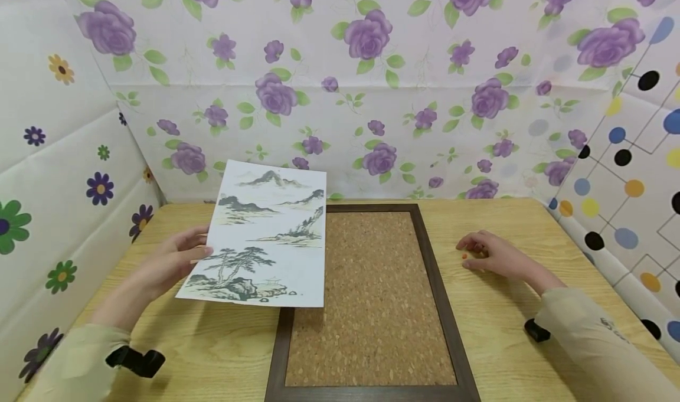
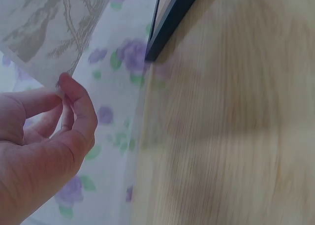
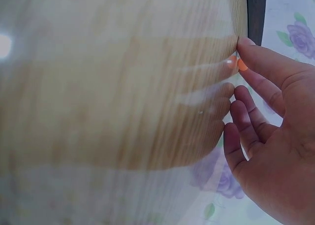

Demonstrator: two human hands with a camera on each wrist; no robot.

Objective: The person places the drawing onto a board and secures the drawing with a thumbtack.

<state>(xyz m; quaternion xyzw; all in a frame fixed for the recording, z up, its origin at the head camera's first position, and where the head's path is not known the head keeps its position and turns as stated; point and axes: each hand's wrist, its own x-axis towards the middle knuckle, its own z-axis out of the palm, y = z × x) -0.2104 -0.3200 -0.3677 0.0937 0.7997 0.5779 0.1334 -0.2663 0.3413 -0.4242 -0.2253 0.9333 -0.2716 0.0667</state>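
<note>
Left grip (image 1: 175,262) pinches printed sheet (image 1: 265,237) above corkboard's (image 1: 372,331) left side. Right grip (image 1: 496,256), right of corkboard, flanks orange piece (image 3: 242,64); cannot tell whether pinched.

Table (image 1: 499,216): is looking bright in the head view, soft shadows falling below the left fingers (image 1: 199,252) and right fingers (image 1: 477,264).
Paper (image 1: 297,213): is showing crisp beside the left fingers.
Cloth (image 2: 106,176): is blurring behind the left fingers in the dimmer, bluish left wrist view.
Glare: is burning out a white spot well left of the right fingers in the right wrist view.
Bead (image 3: 242,64): is reflecting orange there, just left of the right fingers.
</note>
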